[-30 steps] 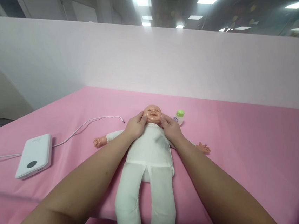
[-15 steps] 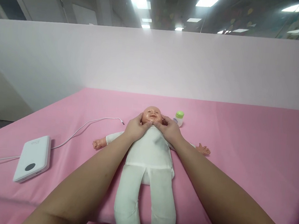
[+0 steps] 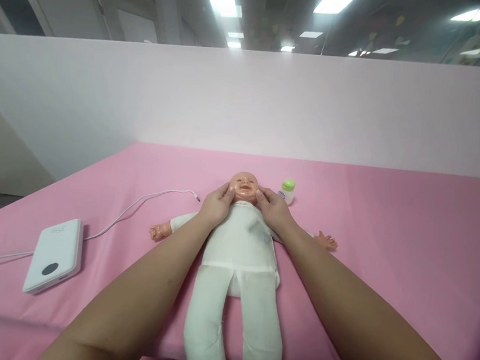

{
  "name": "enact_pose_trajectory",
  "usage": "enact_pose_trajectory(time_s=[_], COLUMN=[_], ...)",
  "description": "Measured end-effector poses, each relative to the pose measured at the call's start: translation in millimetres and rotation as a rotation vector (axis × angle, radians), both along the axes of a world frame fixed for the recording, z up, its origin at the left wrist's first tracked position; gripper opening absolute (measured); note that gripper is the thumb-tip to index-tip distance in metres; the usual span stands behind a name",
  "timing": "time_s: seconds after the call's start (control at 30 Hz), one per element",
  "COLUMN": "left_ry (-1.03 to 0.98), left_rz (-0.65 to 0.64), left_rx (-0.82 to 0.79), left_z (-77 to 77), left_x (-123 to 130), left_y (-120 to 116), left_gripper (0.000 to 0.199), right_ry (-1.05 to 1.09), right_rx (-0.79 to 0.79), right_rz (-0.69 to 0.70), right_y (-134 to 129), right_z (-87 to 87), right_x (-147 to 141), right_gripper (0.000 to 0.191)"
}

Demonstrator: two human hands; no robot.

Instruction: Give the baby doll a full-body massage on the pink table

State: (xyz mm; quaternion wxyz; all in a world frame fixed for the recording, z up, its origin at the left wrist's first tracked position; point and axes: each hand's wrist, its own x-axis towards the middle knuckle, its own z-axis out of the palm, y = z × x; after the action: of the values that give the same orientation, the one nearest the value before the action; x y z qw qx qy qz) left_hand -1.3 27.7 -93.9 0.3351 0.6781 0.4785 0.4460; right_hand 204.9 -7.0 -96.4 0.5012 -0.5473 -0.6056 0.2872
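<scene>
A baby doll (image 3: 240, 242) with a white cloth body and a hard plastic head lies on its back, arms spread and legs toward me. My left hand (image 3: 217, 205) cups the left side of the doll's head, its thumb on the cheek. On the opposite side, my right hand (image 3: 274, 209) holds the head in the same way, thumb against the other cheek. The fingers of both hands are partly hidden beside and behind the head. Just beyond my right hand stands a small clear bottle with a green cap (image 3: 287, 191).
Pink covering (image 3: 386, 245) spreads over the table. At the left lies a white power bank (image 3: 55, 255), with a white cable (image 3: 136, 201) running toward the doll's arm. A white wall (image 3: 247, 101) rises behind the table, with glass above it.
Both thumbs have moved outward and up from the doll's chin to its cheeks. The doll, bottle and power bank stay in place.
</scene>
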Motion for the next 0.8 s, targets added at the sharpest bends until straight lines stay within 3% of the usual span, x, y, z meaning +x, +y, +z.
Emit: enact_pose_trajectory(time_s=[0.23, 0.67, 0.8], left_ry=[0.106, 0.051, 0.039], left_rz=[-0.055, -0.073, -0.062], left_rx=[0.005, 0.032, 0.052], left_z=[9.8, 2.0, -4.1], left_x=[2, 0, 1], left_y=[-10, -4, 3], left_gripper=[0.057, 0.047, 0.047], right_ry=[-0.001, 0.056, 0.031], right_rx=[-0.032, -0.006, 0.02], right_rz=[-0.022, 0.07, 0.075], right_y=[-3, -3, -2], right_z=[-4.3, -0.9, -0.6], right_x=[-4, 0, 0], right_gripper=[0.074, 0.043, 0.042])
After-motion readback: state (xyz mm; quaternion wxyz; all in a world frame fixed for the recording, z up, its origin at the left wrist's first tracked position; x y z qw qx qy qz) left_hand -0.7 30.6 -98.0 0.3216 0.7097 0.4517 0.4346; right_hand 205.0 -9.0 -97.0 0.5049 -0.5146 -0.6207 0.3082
